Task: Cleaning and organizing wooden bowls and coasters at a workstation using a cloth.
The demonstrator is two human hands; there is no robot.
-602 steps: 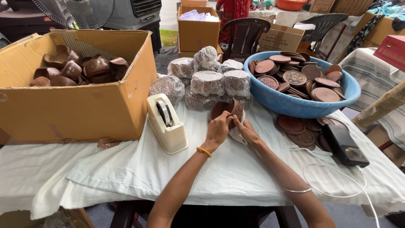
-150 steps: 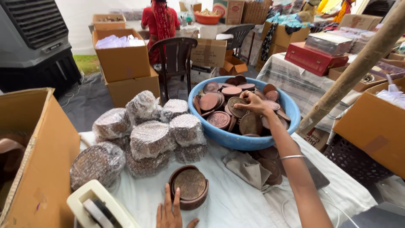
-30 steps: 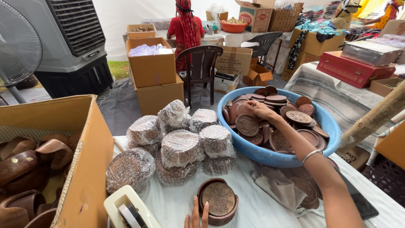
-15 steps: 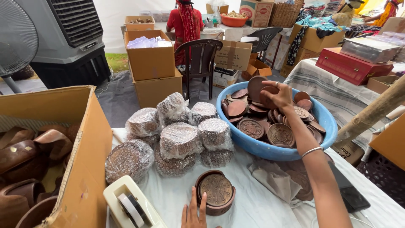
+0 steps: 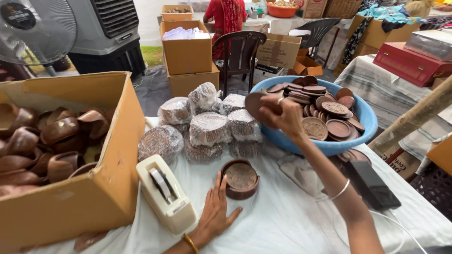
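— Surface?
— A tabletop (image 5: 282, 221) under white cloth, with a tape dispenser (image 5: 165, 194) near left beside a cardboard box (image 5: 80, 197) of brown holders.
— Left hand?
— The left hand (image 5: 214, 214) lies flat, grip open, fingertips touching a round brown holder (image 5: 240, 178) with a coaster inside.
— Behind that?
— Wrapped bundles (image 5: 207, 129), stacked.
— Right hand?
— The right hand (image 5: 282, 115) is raised at the near left rim of the blue basin (image 5: 367, 122), grip closed on a brown disc (image 5: 258, 106). Loose discs fill the basin. A person in red stands far behind.
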